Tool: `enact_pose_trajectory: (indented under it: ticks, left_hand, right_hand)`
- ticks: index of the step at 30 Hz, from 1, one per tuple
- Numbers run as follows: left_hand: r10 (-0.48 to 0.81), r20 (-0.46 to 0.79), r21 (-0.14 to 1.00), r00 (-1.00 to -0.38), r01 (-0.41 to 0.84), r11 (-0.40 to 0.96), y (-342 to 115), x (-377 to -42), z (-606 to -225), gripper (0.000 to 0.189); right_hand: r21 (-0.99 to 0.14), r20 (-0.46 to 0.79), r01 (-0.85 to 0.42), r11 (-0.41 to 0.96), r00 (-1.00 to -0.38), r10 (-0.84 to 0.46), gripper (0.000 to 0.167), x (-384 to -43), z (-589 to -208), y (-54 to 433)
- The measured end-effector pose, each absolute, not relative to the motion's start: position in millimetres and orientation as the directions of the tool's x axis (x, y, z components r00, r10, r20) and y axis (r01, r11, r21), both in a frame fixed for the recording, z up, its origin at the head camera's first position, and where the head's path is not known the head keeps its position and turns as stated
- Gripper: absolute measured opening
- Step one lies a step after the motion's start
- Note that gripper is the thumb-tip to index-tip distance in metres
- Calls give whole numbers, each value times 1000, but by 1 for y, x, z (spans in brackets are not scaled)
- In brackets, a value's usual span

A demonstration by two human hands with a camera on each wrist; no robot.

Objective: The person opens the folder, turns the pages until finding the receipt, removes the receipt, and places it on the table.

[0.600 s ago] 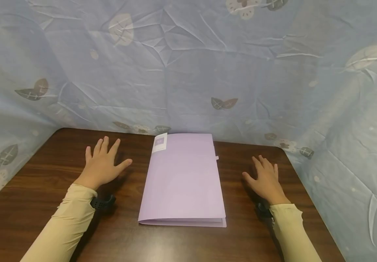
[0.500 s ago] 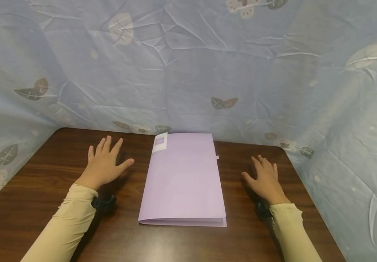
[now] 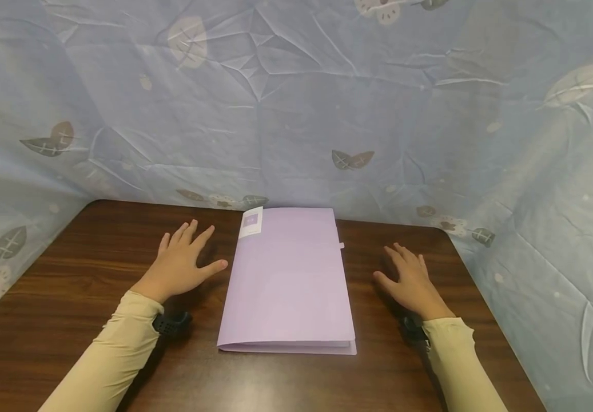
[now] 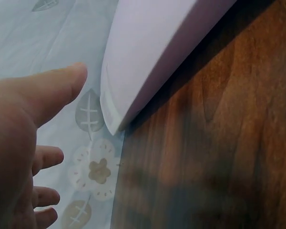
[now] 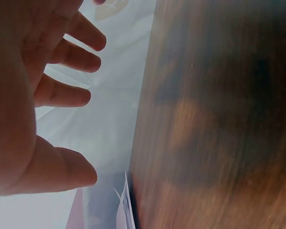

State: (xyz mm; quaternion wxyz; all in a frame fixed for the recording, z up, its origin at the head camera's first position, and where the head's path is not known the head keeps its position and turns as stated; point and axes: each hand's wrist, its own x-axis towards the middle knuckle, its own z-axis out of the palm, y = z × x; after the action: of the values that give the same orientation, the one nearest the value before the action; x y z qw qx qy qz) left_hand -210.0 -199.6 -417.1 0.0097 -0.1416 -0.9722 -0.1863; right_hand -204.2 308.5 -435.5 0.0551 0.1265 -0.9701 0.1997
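A closed light-purple folder [image 3: 291, 280] lies on the dark wooden table in the head view, with a white label [image 3: 251, 222] at its upper left corner and a small tab [image 3: 341, 245] on its right side. To its left, my left hand [image 3: 175, 266] hovers with fingers spread and the thumb tip close to the folder's spine, apart from it. On the other side my right hand [image 3: 412, 283] is held above the table, fingers relaxed and holding nothing. The left wrist view shows the folder's spine [image 4: 148, 52] just beyond the thumb. In the right wrist view only the folder's edge [image 5: 125, 207] appears.
The brown table [image 3: 286, 383] has rounded far corners. A pale blue cloth [image 3: 296, 114] with leaf and flower prints hangs behind it and along both sides. Each wrist carries a dark band, such as the left wristband [image 3: 170, 324].
My left hand has moved right, nearer the folder's spine. My right hand has shifted slightly left toward the folder. The folder stays in place, and the head view has tilted a little.
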Motion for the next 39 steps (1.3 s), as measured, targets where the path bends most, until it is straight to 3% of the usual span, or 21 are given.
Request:
enact_pose_trajectory:
  ticks: [29, 39]
  left_hand:
    - [359, 85, 371, -930, 364, 854, -171, -212, -422, 89]
    - [459, 75, 364, -885, 453, 814, -155, -215, -421, 93]
  right_hand:
    - [-380, 105, -359, 853, -933, -345, 66, -209, -444, 289]
    - [-411, 65, -404, 817, -907, -415, 63, -212, -443, 278]
